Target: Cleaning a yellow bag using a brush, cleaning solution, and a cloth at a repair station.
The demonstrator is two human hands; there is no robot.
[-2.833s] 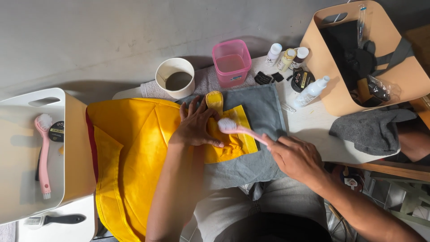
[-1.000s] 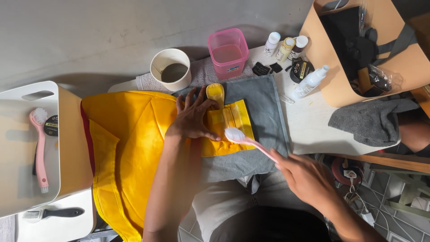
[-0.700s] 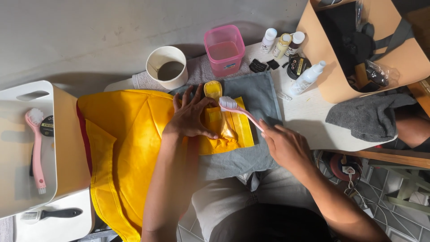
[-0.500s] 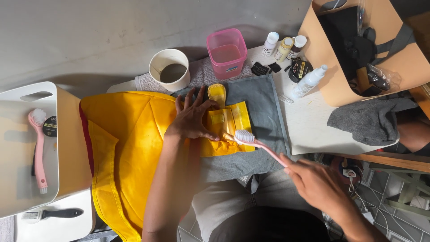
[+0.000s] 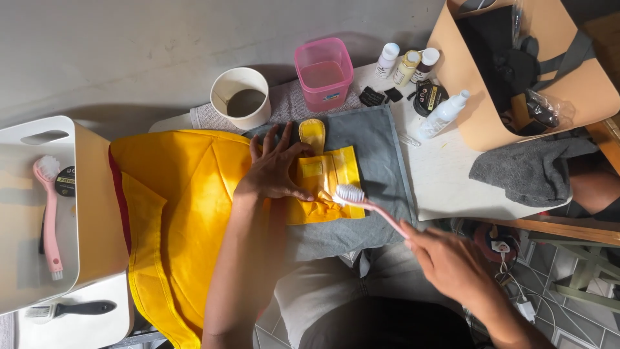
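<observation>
The right hand point(image 5: 452, 265) is closed around the pink handle of a toothbrush point(image 5: 371, 207), though its fingers curl under and away from view, so the exact grip is hard to make out; the white bristles touch the lower right edge of the yellow garment point(image 5: 187, 213). The left hand point(image 5: 274, 171) lies flat with fingers spread, pressing down on the garment's small folded part, which rests on a grey towel point(image 5: 381, 155) spread over the white table point(image 5: 445, 174). The rest of the garment hangs off to the left and below, its lower end cut off by the frame. Behind it stand one white cup point(image 5: 241, 98) holding dark liquid and one pink tub point(image 5: 323, 73) with liquid inside. Three small bottles point(image 5: 407, 63) stand together near the tub, with one white spray bottle point(image 5: 442, 115) lying close by and one round dark tin point(image 5: 428, 95) beside it. A tan bag point(image 5: 491, 123) at the right holds dark things that cannot be told apart. One grey cloth point(image 5: 529, 171) lies crumpled below it. At the left, a white bin point(image 5: 26, 136) holds one pink brush point(image 5: 48, 213), and one black-handled brush point(image 5: 71, 309) lies on a white surface below.
</observation>
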